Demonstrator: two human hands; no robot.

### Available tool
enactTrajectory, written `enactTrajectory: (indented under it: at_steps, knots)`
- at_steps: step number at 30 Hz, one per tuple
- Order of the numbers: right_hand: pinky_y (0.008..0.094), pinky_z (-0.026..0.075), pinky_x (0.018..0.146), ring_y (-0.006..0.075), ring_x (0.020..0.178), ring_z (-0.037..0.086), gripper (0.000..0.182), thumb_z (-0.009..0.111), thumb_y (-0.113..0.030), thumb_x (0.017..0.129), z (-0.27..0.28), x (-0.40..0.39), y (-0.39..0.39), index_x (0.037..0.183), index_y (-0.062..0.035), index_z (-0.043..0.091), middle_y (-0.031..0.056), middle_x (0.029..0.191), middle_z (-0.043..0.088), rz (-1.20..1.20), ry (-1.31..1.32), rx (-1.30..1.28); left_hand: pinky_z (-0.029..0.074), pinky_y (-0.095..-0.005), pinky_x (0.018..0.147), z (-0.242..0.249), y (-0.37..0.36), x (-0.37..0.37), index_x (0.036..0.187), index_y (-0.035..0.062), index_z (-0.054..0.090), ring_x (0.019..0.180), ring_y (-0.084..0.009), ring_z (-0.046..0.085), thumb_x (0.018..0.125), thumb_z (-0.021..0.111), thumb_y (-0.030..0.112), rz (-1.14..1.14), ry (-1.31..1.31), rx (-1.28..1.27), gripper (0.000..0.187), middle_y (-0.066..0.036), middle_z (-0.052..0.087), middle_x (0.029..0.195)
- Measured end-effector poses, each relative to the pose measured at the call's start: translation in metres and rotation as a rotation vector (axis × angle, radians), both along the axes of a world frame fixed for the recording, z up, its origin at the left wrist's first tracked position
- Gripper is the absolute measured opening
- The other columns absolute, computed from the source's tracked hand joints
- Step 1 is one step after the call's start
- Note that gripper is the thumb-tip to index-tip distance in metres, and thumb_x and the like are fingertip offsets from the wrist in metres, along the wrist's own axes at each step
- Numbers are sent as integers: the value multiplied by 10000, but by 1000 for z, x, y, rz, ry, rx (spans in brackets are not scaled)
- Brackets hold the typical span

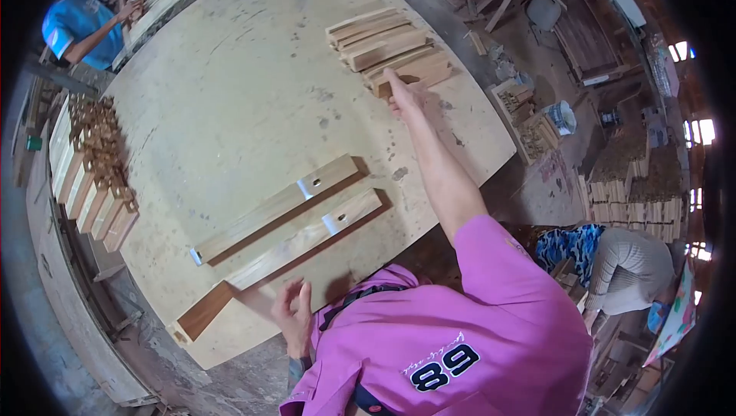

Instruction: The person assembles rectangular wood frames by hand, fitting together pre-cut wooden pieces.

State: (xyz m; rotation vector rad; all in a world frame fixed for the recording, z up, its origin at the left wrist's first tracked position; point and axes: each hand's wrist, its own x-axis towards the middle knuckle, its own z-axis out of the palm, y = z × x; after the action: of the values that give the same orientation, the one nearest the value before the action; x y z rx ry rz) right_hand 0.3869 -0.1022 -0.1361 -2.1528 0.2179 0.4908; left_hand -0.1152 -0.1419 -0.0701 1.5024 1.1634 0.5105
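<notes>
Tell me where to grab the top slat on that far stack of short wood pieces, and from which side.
Grip the top slat by its near end, coming from the table's near edge, where the right hand already touches the stack of short wood pieces. The pieces lie flat and staggered, so the ends probably offer the freest hold; the long faces are pressed against neighbours. The left hand rests by the long boards.

A large round plywood table, pale, scuffed and spotted with dark marks. Near its far edge, a stack of short wooden blocks, loosely piled. Nearer than that stack, toward the table's near edge, two long wooden boards lying side by side, almost parallel, each crossed by a pale band with a small hole.
</notes>
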Motion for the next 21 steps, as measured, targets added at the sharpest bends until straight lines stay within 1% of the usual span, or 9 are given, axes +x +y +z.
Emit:
enactTrajectory:
  at_steps: [2,5,7,10,12,14,17,19,21]
  knots:
    - [310,562,572,195,630,647,641,711,-531,806,0,-8,-15,1039,53,589,137,827,670,15,49,236,514,-270,738,16,11,52,1003,-8,679,815,-134,655,896,708,82,-119,-12,142,143,-84,691,876]
    - [328,582,655,198,802,686,438,635,-344,901,2,-33,-58,1149,10,562,125,1031,663,141,70,555,523,-284,777,34,33,117,1020,-18,677,825,-161,675,887,716,95,-329,16,312,179,-100,695,871]
    - [342,584,700,191,928,679,401,610,-279,926,-2,-55,-89,1222,-18,539,114,1127,645,293,152,722,510,-275,848,37,49,151,1082,-8,671,891,-126,644,943,666,123,-397,-29,246,191,-61,695,946]
    - [405,583,766,211,1061,648,545,582,-275,950,43,-119,-131,1414,-35,427,129,1268,600,444,340,995,503,-300,901,31,68,188,1235,-19,622,989,-146,623,1011,567,317,-370,-205,-151,408,-102,670,1088]
    - [354,584,785,200,990,678,491,533,-249,968,79,-161,-150,1384,1,468,130,1188,647,511,494,1256,467,-374,994,30,72,196,1340,30,545,1184,-186,573,1029,480,429,-480,-324,-499,510,-110,627,1242]
    - [328,583,791,196,951,694,456,523,-277,979,81,-188,-154,1328,16,532,121,1138,676,664,712,1445,480,-348,954,32,55,192,1360,72,550,1052,-165,624,1005,532,452,-483,-577,-880,520,-62,651,1209]
    - [298,575,762,157,910,694,450,505,-326,996,69,-210,-161,1280,14,586,95,1097,699,668,749,1110,490,-356,944,45,49,159,1296,66,590,1051,-128,623,1002,536,458,-404,-541,-833,493,-24,656,1171]
    - [278,563,720,115,866,680,457,513,-351,1002,63,-211,-156,1273,6,597,74,1073,709,611,596,705,523,-318,865,50,57,138,1167,61,646,905,-80,628,1003,542,448,-429,-377,-691,434,15,664,990]
    - [250,531,629,75,756,645,412,555,-360,993,85,-198,-150,1183,-3,633,43,958,709,711,624,726,531,-249,758,39,64,126,1127,63,669,760,-51,592,999,559,437,-441,-365,-657,410,35,648,868]
